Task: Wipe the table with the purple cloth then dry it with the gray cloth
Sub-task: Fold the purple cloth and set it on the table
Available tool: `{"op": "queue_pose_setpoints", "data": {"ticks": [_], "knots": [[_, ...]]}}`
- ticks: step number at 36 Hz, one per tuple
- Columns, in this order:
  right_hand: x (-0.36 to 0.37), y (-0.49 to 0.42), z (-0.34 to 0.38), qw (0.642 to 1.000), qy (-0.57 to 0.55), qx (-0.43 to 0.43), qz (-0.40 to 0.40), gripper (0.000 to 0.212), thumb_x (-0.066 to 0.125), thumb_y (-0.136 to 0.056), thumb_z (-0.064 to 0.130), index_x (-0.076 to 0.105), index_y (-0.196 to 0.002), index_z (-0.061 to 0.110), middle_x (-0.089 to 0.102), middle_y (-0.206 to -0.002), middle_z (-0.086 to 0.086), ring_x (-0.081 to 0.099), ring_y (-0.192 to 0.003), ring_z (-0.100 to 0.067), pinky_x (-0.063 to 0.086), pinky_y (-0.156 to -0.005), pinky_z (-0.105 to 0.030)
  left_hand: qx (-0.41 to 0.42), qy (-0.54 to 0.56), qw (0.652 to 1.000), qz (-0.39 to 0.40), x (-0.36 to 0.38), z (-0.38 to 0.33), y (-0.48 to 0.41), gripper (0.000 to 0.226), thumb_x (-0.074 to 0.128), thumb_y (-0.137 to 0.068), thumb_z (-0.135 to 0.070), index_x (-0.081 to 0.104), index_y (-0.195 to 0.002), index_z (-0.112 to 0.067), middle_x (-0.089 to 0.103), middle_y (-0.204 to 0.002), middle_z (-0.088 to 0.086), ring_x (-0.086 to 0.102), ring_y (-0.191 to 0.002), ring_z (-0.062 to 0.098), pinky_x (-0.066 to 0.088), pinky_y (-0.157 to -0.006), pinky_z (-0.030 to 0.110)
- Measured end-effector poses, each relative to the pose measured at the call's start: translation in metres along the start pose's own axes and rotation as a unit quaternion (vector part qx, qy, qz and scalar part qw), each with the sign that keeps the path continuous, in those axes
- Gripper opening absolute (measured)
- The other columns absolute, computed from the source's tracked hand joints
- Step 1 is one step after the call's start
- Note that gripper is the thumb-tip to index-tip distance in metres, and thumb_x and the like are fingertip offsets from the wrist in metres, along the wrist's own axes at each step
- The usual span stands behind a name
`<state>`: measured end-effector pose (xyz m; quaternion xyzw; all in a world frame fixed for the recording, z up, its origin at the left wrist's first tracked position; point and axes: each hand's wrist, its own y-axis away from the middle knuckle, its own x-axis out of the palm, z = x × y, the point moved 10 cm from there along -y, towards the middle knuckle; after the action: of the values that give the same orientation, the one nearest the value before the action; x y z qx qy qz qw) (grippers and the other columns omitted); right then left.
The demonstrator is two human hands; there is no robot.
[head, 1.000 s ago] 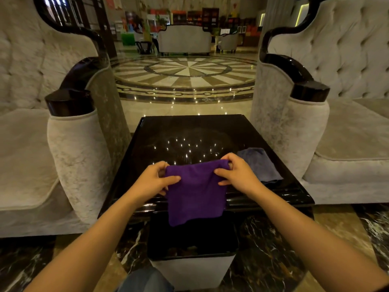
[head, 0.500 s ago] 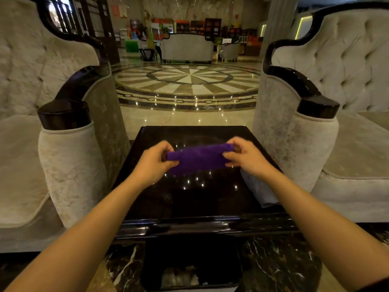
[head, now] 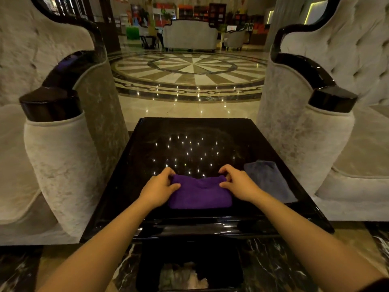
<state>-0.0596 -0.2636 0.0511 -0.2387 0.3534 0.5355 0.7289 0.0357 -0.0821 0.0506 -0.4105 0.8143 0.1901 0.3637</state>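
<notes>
A folded purple cloth (head: 200, 192) lies flat on the glossy black bench (head: 189, 131), in the lower middle of the frame near the bench's closest edge. The left hand (head: 159, 189) rests on the cloth's left end, its grip clamped on the upper left corner, thumb lying over the top of the fabric. The right hand (head: 239, 184) mirrors it on the right end, its grip pinched on the upper right corner, where the fabric bunches slightly between the fingers. Both forearms reach in from the bottom corners of the frame.

Just right of the right hand, a gray cloth (head: 268, 180) lies spread on the bench beside its right edge, apart from the purple one. The bench top reflects many small points of light above the hands. Pale upholstered armchairs (head: 56, 157) with dark glossy arm caps stand at the left and right of the frame. Below the bench's near edge, at the bottom centre, a dark bin (head: 189, 268) holds some pale crumpled scraps.
</notes>
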Motion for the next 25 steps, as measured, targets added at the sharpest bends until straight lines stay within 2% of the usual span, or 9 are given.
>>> {"op": "queue_pose_setpoints", "data": {"ticks": [2, 3, 7, 10, 13, 16, 18, 21, 25], "knots": [[0.007, -0.004, -0.005, 0.999, 0.049, 0.004, 0.002, 0.037, 0.06, -0.085, 0.017, 0.045, -0.118, 0.016, 0.057, -0.084, -0.005, 0.06, -0.082, -0.024, 0.05, -0.073, -0.034, -0.01, -0.048, 0.999, -0.002, 0.004, 0.003, -0.003, 0.033, 0.06, -0.085, -0.025, 0.044, -0.113, -0.018, 0.051, -0.065, -0.008, 0.055, -0.068, 0.013, 0.045, -0.065, 0.03], [0.01, -0.005, -0.008, 0.998, 0.066, 0.006, 0.006, 0.036, 0.059, -0.085, 0.02, 0.045, -0.118, 0.017, 0.057, -0.088, -0.006, 0.058, -0.083, -0.023, 0.049, -0.075, -0.037, -0.013, -0.067, 0.998, -0.003, 0.007, 0.004, -0.004, 0.037, 0.059, -0.086, -0.027, 0.042, -0.117, -0.018, 0.05, -0.067, -0.008, 0.055, -0.071, 0.015, 0.045, -0.067, 0.031], [0.016, -0.007, -0.013, 0.996, 0.092, 0.005, 0.013, 0.036, 0.057, -0.087, 0.023, 0.044, -0.12, 0.02, 0.054, -0.117, -0.009, 0.053, -0.102, -0.022, 0.047, -0.084, -0.036, -0.028, -0.076, 0.996, -0.024, 0.012, 0.012, -0.005, 0.042, 0.057, -0.087, -0.03, 0.042, -0.123, -0.015, 0.054, -0.088, -0.001, 0.053, -0.083, 0.015, 0.043, -0.071, 0.03], [0.021, -0.01, -0.008, 0.995, 0.088, -0.021, 0.047, 0.045, 0.056, -0.087, 0.017, 0.04, -0.129, 0.023, 0.046, -0.133, -0.01, 0.042, -0.122, -0.024, 0.039, -0.1, -0.036, -0.018, -0.091, 0.995, -0.021, 0.015, 0.011, -0.006, 0.042, 0.057, -0.087, -0.029, 0.044, -0.124, -0.016, 0.057, -0.112, 0.007, 0.053, -0.103, 0.02, 0.046, -0.084, 0.033], [0.031, -0.011, 0.015, 0.99, 0.053, -0.078, 0.109, 0.051, 0.057, -0.086, 0.019, 0.039, -0.132, 0.029, 0.037, -0.143, -0.004, 0.028, -0.133, -0.023, 0.028, -0.11, -0.039, 0.009, -0.114, 0.993, -0.009, 0.016, 0.007, -0.009, 0.037, 0.056, -0.087, -0.027, 0.047, -0.122, -0.019, 0.056, -0.116, 0.007, 0.051, -0.109, 0.02, 0.044, -0.089, 0.032], [0.054, -0.006, 0.028, 0.97, 0.042, -0.084, 0.225, 0.06, 0.062, -0.081, 0.037, 0.033, -0.134, 0.042, 0.019, -0.153, -0.005, 0.014, -0.139, -0.026, 0.019, -0.111, -0.043, 0.021, -0.109, 0.994, -0.011, 0.015, 0.006, -0.011, 0.033, 0.055, -0.087, -0.026, 0.05, -0.119, -0.018, 0.058, -0.113, 0.007, 0.051, -0.107, 0.02, 0.044, -0.089, 0.033], [0.066, -0.003, 0.029, 0.952, 0.104, -0.089, 0.274, 0.069, 0.065, -0.076, 0.048, 0.028, -0.133, 0.05, 0.014, -0.153, -0.006, 0.011, -0.138, -0.027, 0.013, -0.111, -0.046, 0.024, -0.101, 0.995, -0.009, 0.015, 0.007, -0.011, 0.03, 0.05, -0.09, -0.024, 0.051, -0.119, -0.016, 0.058, -0.115, 0.008, 0.051, -0.108, 0.022, 0.043, -0.093, 0.036], [0.072, -0.002, 0.032, 0.929, 0.216, -0.132, 0.268, 0.071, 0.064, -0.073, 0.053, 0.027, -0.133, 0.051, 0.02, -0.149, -0.006, 0.016, -0.133, -0.026, 0.013, -0.108, -0.045, 0.03, -0.113, 0.993, -0.009, 0.015, 0.008, -0.014, 0.03, 0.041, -0.094, -0.021, 0.05, -0.123, -0.016, 0.057, -0.123, 0.007, 0.049, -0.114, 0.022, 0.04, -0.096, 0.036], [0.072, -0.008, 0.036, 0.938, 0.21, -0.143, 0.237, 0.055, 0.058, -0.081, 0.04, 0.037, -0.132, 0.045, 0.037, -0.134, -0.009, 0.035, -0.121, -0.025, 0.031, -0.1, -0.039, 0.05, -0.137, 0.989, -0.021, 0.012, 0.008, -0.02, 0.035, 0.035, -0.096, -0.019, 0.047, -0.129, -0.018, 0.051, -0.135, 0.003, 0.044, -0.124, 0.021, 0.037, -0.1, 0.036]]}}
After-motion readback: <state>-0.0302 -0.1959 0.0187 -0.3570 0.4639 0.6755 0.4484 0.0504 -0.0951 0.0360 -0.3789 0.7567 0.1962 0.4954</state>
